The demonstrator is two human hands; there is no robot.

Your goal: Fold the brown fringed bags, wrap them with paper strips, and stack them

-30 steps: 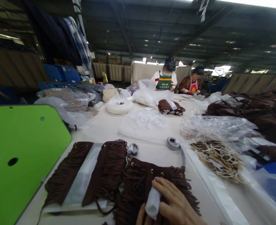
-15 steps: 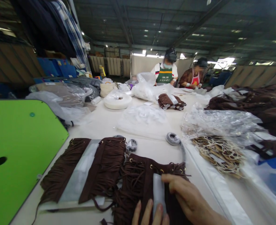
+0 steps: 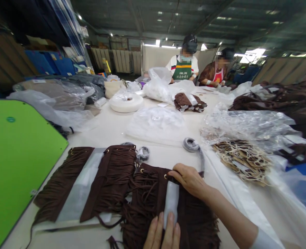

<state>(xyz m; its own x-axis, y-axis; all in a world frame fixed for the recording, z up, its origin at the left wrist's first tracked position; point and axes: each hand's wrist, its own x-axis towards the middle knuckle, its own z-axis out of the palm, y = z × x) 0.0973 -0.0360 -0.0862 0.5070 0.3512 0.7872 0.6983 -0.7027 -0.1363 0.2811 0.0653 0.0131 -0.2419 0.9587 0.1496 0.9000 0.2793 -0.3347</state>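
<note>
A brown fringed suede bag (image 3: 153,204) lies flat on the white table (image 3: 111,128) right in front of me. A white paper strip (image 3: 171,202) lies lengthwise down its middle. My right hand (image 3: 189,180) curls its fingers over the bag's top edge at the strip's far end. My left hand (image 3: 163,235) rests at the bottom edge of the view, with its fingers stretched flat on the strip's near end. A second brown fringed bag (image 3: 90,180) wrapped with a translucent band lies just to the left.
A green panel (image 3: 15,162) fills the left. Clear plastic bags (image 3: 158,124), a white tape roll (image 3: 126,102), a pile of beige cord tags (image 3: 243,160) and heaps of brown bags (image 3: 285,103) cover the table. Two people (image 3: 184,67) work at the far end.
My right hand slid away from me along the strip up to the bag's top edge. The strip now lies straight and flat. My left fingers came in at its near end.
</note>
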